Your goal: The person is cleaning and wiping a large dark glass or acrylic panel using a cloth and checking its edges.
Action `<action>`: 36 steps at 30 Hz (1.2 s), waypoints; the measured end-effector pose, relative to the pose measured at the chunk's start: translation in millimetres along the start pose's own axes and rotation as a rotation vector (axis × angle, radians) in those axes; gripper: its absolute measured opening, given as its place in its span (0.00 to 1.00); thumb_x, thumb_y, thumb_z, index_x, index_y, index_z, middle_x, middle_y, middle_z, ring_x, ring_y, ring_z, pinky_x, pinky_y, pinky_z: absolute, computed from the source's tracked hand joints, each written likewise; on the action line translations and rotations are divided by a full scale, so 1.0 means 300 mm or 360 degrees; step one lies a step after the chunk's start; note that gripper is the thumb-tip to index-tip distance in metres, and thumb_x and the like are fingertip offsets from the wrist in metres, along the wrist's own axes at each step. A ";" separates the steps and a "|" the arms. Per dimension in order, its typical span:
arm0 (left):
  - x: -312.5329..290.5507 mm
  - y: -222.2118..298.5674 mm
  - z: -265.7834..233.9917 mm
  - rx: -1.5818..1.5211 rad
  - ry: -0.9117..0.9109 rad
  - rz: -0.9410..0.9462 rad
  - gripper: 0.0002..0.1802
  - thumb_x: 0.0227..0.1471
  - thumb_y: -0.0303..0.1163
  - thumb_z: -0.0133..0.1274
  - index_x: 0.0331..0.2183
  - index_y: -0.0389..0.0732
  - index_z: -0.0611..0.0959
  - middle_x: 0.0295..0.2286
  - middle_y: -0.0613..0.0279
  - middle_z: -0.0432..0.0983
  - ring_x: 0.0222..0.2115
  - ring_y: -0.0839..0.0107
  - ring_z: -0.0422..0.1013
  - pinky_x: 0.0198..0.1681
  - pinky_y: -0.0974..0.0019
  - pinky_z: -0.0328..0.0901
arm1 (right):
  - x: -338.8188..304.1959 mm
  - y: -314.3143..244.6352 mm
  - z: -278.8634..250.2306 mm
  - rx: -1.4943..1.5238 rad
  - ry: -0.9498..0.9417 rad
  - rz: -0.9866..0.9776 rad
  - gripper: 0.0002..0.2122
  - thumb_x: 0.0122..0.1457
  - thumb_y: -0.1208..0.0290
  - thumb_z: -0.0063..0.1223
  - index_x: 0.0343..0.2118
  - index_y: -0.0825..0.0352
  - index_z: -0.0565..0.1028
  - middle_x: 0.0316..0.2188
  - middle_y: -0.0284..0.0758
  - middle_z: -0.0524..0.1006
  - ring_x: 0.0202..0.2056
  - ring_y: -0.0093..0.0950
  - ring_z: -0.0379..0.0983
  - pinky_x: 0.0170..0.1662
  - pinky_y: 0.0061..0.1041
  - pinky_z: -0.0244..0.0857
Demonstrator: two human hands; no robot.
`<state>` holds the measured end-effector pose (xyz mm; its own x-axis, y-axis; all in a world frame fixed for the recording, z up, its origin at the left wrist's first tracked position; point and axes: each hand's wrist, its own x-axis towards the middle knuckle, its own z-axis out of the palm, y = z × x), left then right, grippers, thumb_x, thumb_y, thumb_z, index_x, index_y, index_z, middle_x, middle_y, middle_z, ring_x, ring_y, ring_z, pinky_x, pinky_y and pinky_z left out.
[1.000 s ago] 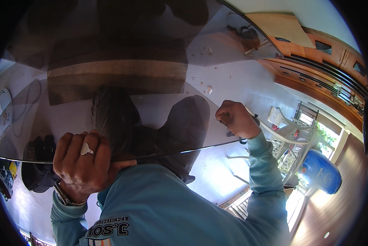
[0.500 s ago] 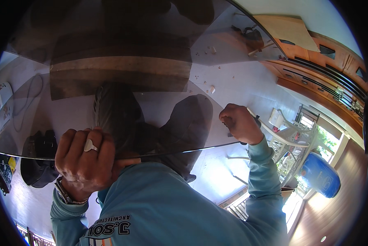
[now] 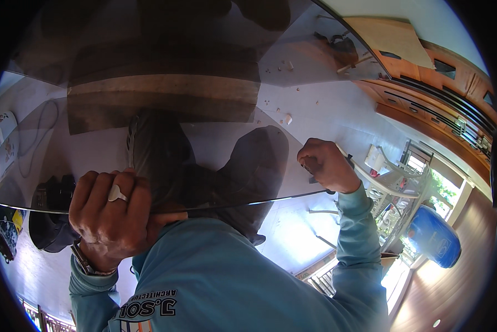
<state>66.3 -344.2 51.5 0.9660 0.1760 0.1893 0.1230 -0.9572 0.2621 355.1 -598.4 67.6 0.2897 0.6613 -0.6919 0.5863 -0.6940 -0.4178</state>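
A large dark tinted glass panel [image 3: 220, 149] spreads in front of me, its near edge curving across my waist. My left hand [image 3: 113, 213], with a ring on one finger, is closed over that near edge, fingers on top and thumb stretched along the rim. At the panel's right end, my right hand [image 3: 330, 165] is closed in a fist near the edge. What it holds, if anything, is hidden by the curled fingers; small dark parts show beside it. Through the glass appear my trousered legs and a brown wooden board [image 3: 165, 95].
Right of me stand a white metal chair [image 3: 395, 185] and a blue drum [image 3: 433, 236]. Wooden cabinets [image 3: 425, 119] line the far right. On the left lie a black bag-like object [image 3: 50, 229] and a cable [image 3: 30, 141]. Small crumbs [image 3: 287, 118] dot the pale floor.
My left hand has shifted slightly left and up, and the panel's near edge has moved a little with it. My right hand has moved only slightly and stays closed.
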 end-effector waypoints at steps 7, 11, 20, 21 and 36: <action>0.013 -0.002 0.001 0.0004 0.0040 -0.0010 0.37 0.53 0.64 0.44 0.21 0.35 0.79 0.20 0.56 0.75 0.21 0.63 0.72 0.26 0.60 0.66 | -0.033 0.056 -0.026 0.0874 -0.0197 -0.0034 0.02 0.53 0.81 0.53 0.28 0.72 0.77 0.28 0.33 0.75 0.29 0.24 0.72 0.33 0.22 0.66; 0.022 -0.009 0.002 0.0006 0.0054 0.0007 0.37 0.53 0.64 0.45 0.21 0.35 0.80 0.20 0.55 0.76 0.21 0.63 0.73 0.26 0.60 0.66 | -0.044 0.082 -0.029 0.1268 0.0283 0.0592 0.04 0.55 0.75 0.56 0.32 0.70 0.78 0.28 0.28 0.75 0.32 0.19 0.70 0.38 0.19 0.64; -0.002 0.003 0.008 0.0038 0.0048 0.0031 0.38 0.52 0.65 0.45 0.23 0.34 0.80 0.21 0.53 0.76 0.21 0.61 0.73 0.28 0.58 0.66 | -0.006 0.119 -0.065 0.0854 -0.0329 0.0220 0.04 0.50 0.77 0.57 0.30 0.70 0.77 0.32 0.30 0.75 0.31 0.21 0.71 0.38 0.21 0.65; -0.002 0.004 0.005 0.0031 0.0037 0.0019 0.38 0.52 0.65 0.45 0.23 0.33 0.80 0.21 0.53 0.76 0.21 0.60 0.73 0.27 0.58 0.65 | 0.007 0.122 -0.068 0.0735 -0.0353 0.0051 0.04 0.49 0.78 0.57 0.29 0.70 0.78 0.32 0.31 0.75 0.31 0.23 0.71 0.41 0.23 0.65; -0.006 0.008 0.001 0.0018 0.0025 0.0013 0.39 0.54 0.65 0.43 0.23 0.33 0.80 0.21 0.53 0.76 0.20 0.61 0.72 0.26 0.59 0.66 | 0.149 0.015 -0.072 -0.0141 -0.0639 0.0232 0.04 0.45 0.81 0.61 0.24 0.68 0.78 0.24 0.36 0.78 0.28 0.28 0.74 0.34 0.25 0.66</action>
<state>64.9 -346.9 51.6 0.9633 0.1715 0.2064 0.1176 -0.9611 0.2497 386.9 -565.8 47.5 0.0670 0.3830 -0.9213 0.6286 -0.7333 -0.2591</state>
